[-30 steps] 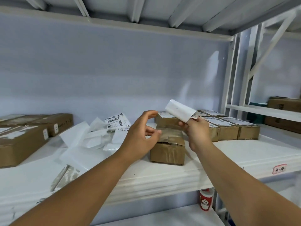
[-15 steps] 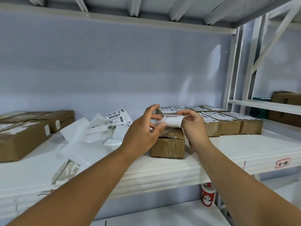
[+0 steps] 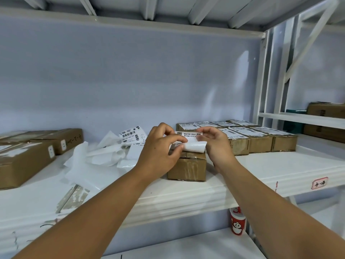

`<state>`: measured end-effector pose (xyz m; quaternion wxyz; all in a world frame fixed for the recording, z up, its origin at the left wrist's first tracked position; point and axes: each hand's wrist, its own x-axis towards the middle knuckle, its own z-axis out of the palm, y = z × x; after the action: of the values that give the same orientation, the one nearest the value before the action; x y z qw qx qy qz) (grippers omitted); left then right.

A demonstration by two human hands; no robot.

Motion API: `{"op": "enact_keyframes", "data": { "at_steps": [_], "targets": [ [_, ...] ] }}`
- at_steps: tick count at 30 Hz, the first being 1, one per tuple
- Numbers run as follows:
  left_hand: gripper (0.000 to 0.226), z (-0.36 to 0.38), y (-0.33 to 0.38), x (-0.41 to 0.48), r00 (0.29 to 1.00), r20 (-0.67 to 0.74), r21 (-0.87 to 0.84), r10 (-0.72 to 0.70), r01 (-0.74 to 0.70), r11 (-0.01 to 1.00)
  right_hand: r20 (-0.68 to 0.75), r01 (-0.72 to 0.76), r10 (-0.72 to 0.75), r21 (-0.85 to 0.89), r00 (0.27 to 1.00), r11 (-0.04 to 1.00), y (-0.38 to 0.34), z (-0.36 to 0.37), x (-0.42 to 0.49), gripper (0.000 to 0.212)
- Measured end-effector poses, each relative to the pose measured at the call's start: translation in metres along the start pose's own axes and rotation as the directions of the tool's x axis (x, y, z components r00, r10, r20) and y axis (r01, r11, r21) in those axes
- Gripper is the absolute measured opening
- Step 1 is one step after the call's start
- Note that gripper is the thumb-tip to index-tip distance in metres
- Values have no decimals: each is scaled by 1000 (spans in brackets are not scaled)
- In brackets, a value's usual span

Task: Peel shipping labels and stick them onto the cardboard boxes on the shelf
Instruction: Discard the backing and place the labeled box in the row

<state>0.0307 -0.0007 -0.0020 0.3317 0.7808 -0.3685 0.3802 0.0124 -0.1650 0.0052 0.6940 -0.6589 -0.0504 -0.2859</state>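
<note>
- Pinched between both hands: a white printed shipping label (image 3: 188, 136), just above the small brown cardboard box (image 3: 188, 167) on the white metal shelf (image 3: 270, 165)
- Left hand (image 3: 158, 148): fingers curled tight, thumb and fingertips nipping the label's left edge
- Right hand (image 3: 214, 144): thumb and forefinger gripping the upper right corner, other fingers loosely bent
- Label's lower part curled, blank white side showing

Setting: stockroom or parcel-packing area, probably; white metal shelving (image 3: 186, 195) holds rows of labelled cardboard boxes (image 3: 261, 140); loose shipping labels (image 3: 130, 135) and backing paper (image 3: 104, 156) piled alongside.
</note>
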Motion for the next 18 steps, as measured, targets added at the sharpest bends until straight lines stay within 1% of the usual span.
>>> {"op": "enact_keyframes", "data": {
  "at_steps": [2,4,6,9,12,14,16,18],
  "targets": [
    [14,-2,2,0,998,50,-76,-27,31,997,-6,7,-7,-17,1000,1000,2,-1,2,24],
    [14,-4,4,0,998,69,-113,-1,9,994,-24,20,-21,-35,999,999,4,-1,2,22],
    [14,-5,7,0,997,63,-105,41,-34,994,-30,36,-37,-40,999,999,4,-1,2,18],
    [17,-7,11,-1,997,56,-93,61,-56,994,-12,44,-44,-26,999,999,2,-2,2,15],
    [17,-7,11,-3,996,8,-57,90,-89,994,1,34,-34,-4,999,999,3,0,2,20],
    [22,-6,10,-3,997,-20,-49,80,-81,996,-15,29,-29,9,999,1000,3,1,2,26],
    [28,-5,8,-3,996,-31,-44,82,-84,996,-20,22,-22,21,1000,1000,3,1,3,28],
    [28,-6,8,-4,994,-26,-28,106,-107,994,12,17,-17,56,1000,998,4,0,3,31]
  ]
}}
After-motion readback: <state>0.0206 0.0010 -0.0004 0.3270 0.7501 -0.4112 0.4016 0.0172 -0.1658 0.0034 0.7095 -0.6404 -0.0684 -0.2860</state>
